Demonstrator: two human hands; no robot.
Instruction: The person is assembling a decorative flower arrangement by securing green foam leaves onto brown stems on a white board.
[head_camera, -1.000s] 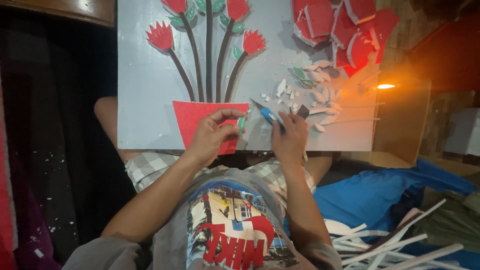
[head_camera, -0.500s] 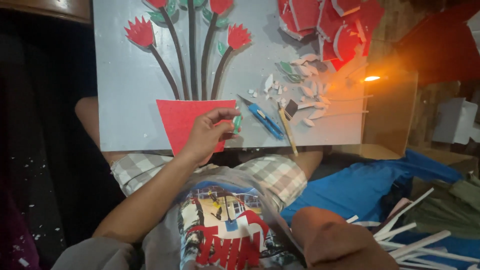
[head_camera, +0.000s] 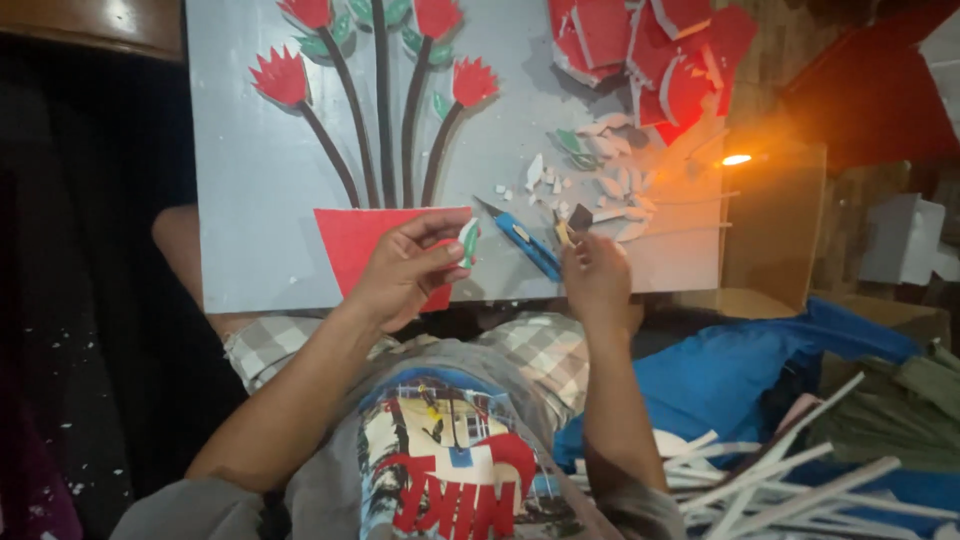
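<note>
Grey craft board (head_camera: 250, 170) across the lap, filling the upper middle of the frame. On the board: red foam flowers (head_camera: 283, 77) on dark stems (head_camera: 383, 110) with small green leaves, all rising from a red trapezoid vase (head_camera: 350, 245) at the lower edge.

Left hand (head_camera: 405, 270) at centre frame, over the right part of the vase, fingers curled narrow, pinching a small green-and-white leaf piece (head_camera: 468, 243) between thumb and fingertips. Leaf piece held upright just beside the vase's right edge, above the board's lower rim.

Right hand (head_camera: 597, 280) just right of centre, at the board's lower edge, fingers closed around a thin pale stick-like tool (head_camera: 563, 232); whether a pencil or a brush, cannot tell. Small dark object (head_camera: 581, 217) just beyond its fingertips.

Blue utility knife (head_camera: 520, 238) flat on the board between the two hands, blade end toward the upper left, touched by neither.

White and green foam scraps (head_camera: 610, 185) scattered on the board right of centre. Pile of red foam offcuts (head_camera: 660, 55) at the upper right corner of the board. Small orange light (head_camera: 736, 159) glowing beyond the board's right edge.

Blue cloth (head_camera: 750, 370) at right, below the board. Bundle of white sticks (head_camera: 790, 480) in the lower right of the frame. Printed grey shirt (head_camera: 450, 460) at bottom centre.
</note>
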